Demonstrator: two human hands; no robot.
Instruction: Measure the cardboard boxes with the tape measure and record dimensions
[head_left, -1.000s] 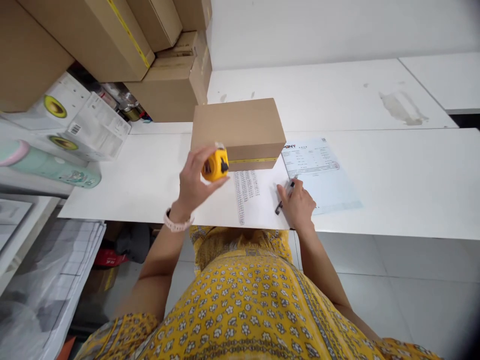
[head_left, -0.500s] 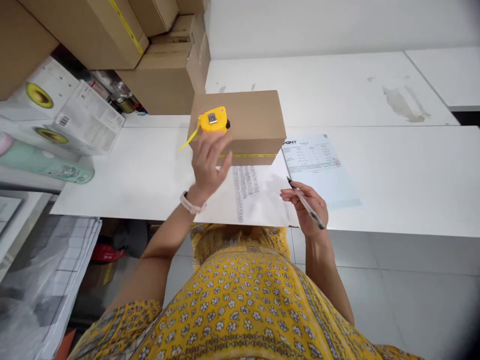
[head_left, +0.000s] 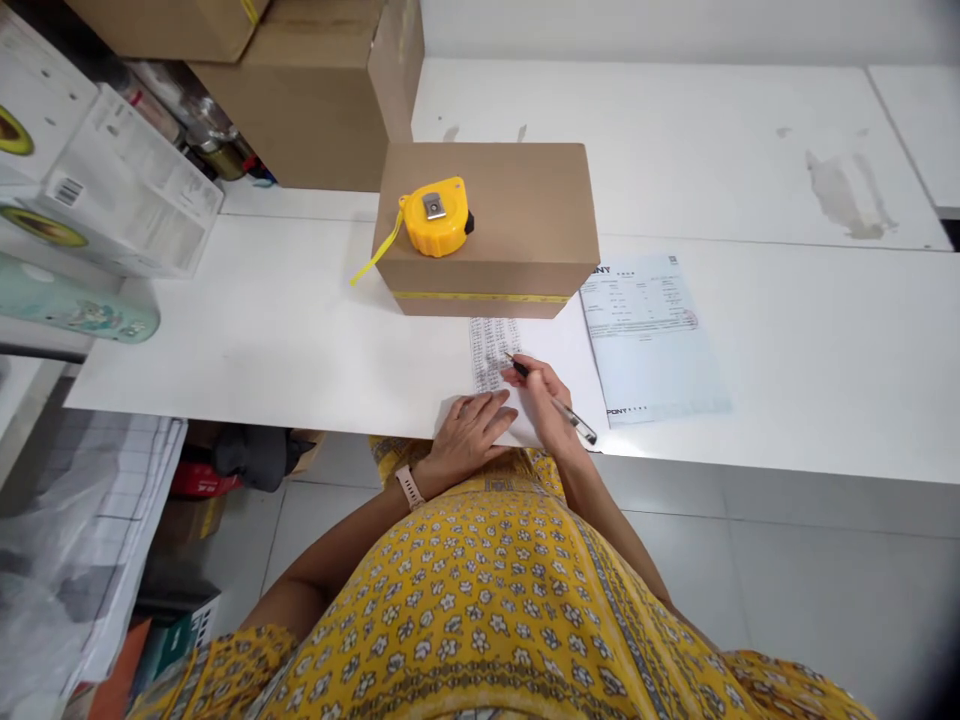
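My right hand (head_left: 546, 402) grips a clear-barrelled pen (head_left: 574, 420), its dark tip close over a white sheet (head_left: 551, 345) printed with columns of small text. Whether the tip touches the paper I cannot tell. Flat on the sheet's lower left lies my left hand (head_left: 472, 432), fingers stretched out and holding nothing. Just beyond the hands a closed brown cardboard box (head_left: 517, 215) covers the sheet's far part. On the box's left top rests a yellow tape measure (head_left: 436, 218) with a yellow strap. A strip of yellow measuring tape (head_left: 480, 297) runs along the box's front.
A pale blue printed form (head_left: 652, 350) lies right of the sheet on the white table (head_left: 810, 370). Larger cardboard boxes (head_left: 315, 110) stand at the back left. White avocado-printed cartons (head_left: 135, 185) and a mint-green bottle (head_left: 82, 300) are at the left.
My left hand has left the tape measure and come down onto the sheet. My right hand has moved left with the pen, over the printed columns. The view has shifted slightly.
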